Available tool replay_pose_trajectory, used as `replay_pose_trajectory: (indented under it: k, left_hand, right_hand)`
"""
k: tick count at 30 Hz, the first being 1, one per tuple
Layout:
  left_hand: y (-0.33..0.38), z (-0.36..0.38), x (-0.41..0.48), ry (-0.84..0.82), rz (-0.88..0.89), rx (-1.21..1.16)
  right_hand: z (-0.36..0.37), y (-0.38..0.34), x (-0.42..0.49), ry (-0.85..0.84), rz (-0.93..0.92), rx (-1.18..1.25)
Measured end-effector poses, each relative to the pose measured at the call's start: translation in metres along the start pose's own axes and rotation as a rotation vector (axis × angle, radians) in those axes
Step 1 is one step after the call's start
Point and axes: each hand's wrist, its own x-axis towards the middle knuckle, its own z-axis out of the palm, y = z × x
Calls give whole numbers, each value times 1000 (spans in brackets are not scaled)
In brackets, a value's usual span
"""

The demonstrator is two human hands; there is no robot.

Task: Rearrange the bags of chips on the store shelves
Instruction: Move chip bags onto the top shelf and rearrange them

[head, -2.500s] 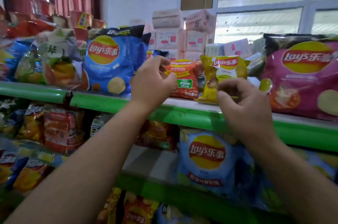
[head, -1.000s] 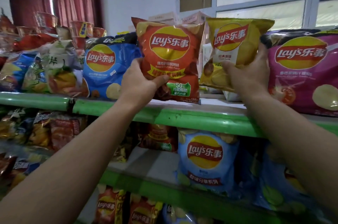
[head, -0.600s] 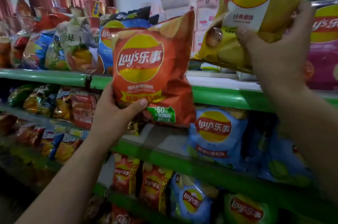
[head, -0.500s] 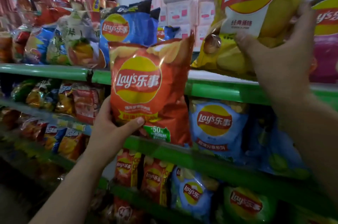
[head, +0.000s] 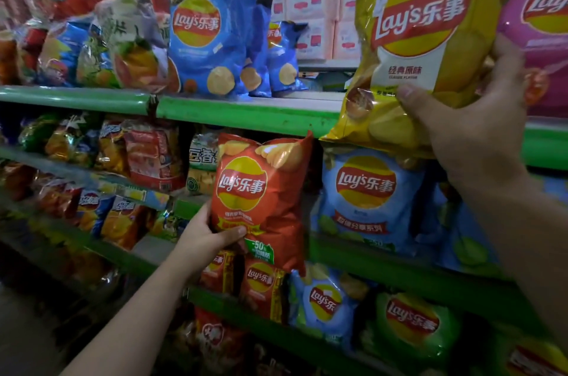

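Holding one chip bag per hand.
Left hand (head: 206,242) gripping red bag (head: 261,191) low on its left edge, bag rising above the grip; right hand (head: 479,129) gripping yellow bag (head: 424,37), bag up-left of the grip, overlapping top shelf (head: 246,112) edge.

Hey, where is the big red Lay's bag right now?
Centre of the head view: the left hand grips the red Lay's bag in front of the second shelf, just left of the light blue Lay's bag.
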Motion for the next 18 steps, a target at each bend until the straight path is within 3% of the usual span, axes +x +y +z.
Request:
replay_pose_trajectory:
  k: [5,9,18]
  left_hand:
    - [-12,-11,9,-109,-18,32]
    - [2,-5,33,-62,-27,5]
    - [23,39,90,9,128,35]
  right_hand:
    - [-3,-1,1,-2,-23,-40]
    - [1,0,-2,-20,1,-59]
    - [7,-1,-8,-30,49,-10]
